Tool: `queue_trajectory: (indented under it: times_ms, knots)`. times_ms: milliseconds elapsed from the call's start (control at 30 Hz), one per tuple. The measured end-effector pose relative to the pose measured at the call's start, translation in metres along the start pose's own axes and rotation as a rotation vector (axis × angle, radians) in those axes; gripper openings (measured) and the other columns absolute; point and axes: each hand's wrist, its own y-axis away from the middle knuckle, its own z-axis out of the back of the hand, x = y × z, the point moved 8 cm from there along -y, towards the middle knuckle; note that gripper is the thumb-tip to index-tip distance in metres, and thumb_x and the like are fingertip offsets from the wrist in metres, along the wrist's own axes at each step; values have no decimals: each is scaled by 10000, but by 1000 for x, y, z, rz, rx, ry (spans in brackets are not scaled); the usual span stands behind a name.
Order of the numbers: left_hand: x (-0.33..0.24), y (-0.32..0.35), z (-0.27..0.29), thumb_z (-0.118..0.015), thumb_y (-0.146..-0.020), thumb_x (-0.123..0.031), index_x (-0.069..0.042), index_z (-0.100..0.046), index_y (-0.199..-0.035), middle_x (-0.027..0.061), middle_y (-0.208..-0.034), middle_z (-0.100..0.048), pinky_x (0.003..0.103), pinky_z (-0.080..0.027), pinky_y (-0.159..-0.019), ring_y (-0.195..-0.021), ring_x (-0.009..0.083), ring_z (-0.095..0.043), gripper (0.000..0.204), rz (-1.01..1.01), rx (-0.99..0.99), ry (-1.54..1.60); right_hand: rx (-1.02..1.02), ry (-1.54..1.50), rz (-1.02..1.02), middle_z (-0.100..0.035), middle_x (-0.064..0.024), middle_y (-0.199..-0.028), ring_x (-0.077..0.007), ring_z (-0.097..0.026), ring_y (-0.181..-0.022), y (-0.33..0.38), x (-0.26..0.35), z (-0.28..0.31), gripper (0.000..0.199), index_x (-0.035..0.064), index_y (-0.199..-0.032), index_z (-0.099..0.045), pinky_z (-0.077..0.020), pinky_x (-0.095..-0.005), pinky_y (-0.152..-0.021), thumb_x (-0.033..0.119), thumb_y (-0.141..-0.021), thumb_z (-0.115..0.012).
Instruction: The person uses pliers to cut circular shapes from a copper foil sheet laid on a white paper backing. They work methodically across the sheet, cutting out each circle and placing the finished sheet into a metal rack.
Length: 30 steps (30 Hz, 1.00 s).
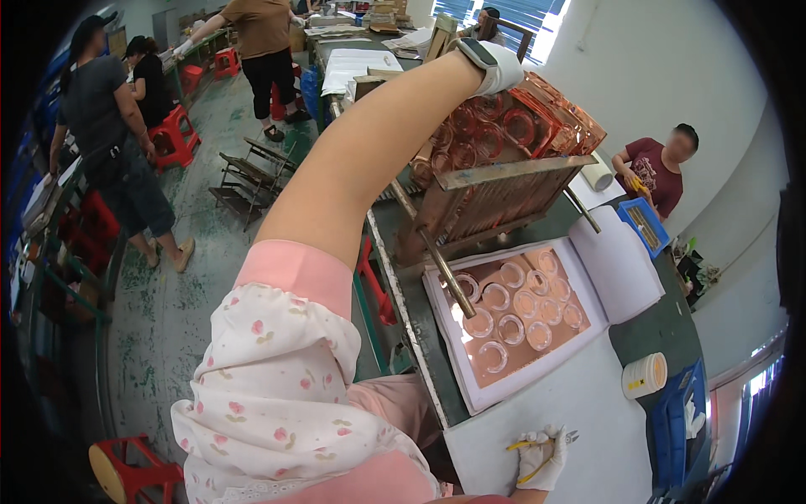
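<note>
Gripping the yellow-handled pliers in our right hand above the white sheet, we judge the copper-coloured sheets, at the rack near our left hand, whose finger closure we cannot tell, thin, slick, easily creased, best held by opposite edges.

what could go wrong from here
With the left hand stretched out beyond the metal rack, the bare forearm might bump a protruding rod. The right hand holds yellow-handled pliers at the white sheet, so their metal tips could mark it.
</note>
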Motion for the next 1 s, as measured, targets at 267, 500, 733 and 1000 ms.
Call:
queue_trajectory:
  times_ms: [267, 500, 733, 1000]
  knots:
    - [0, -5, 0, -565, -806, -93, -18, -659, -1006, 187, -978, -658, 391, -527, -758, -905, 352, -641, 233, 2, -61, -19, 19, -64, -26, -529, -79, -660, -253, -544, -681, 1, -2, 4, 305, 36, -868, -558, -464, -439, -723, 330, -932, -507]
    - [23, 5, 3, -547, -772, -189, -40, -682, -885, 227, -948, -647, 413, -493, -789, -865, 345, -634, 231, 201, -87, 181, 12, 11, -32, -530, -41, -667, -222, -548, -672, 5, 2, -10, 316, 60, -856, -570, -471, -411, -710, 358, -932, -498]
    - [19, -1, 13, -570, -748, -151, -29, -684, -852, 225, -917, -649, 407, -499, -768, -847, 351, -641, 196, 157, -95, 145, -3, 5, -39, -537, -43, -670, -222, -564, -669, 8, 6, -14, 311, 50, -849, -574, -480, -413, -713, 339, -936, -501]
    - [17, 13, 70, -554, -782, -158, -54, -686, -830, 212, -836, -652, 410, -504, -731, -812, 349, -647, 175, 79, -221, -25, 22, -53, -64, -542, -74, -654, -271, -582, -696, 4, 2, -9, 332, 30, -850, -577, -482, -437, -717, 339, -938, -496]
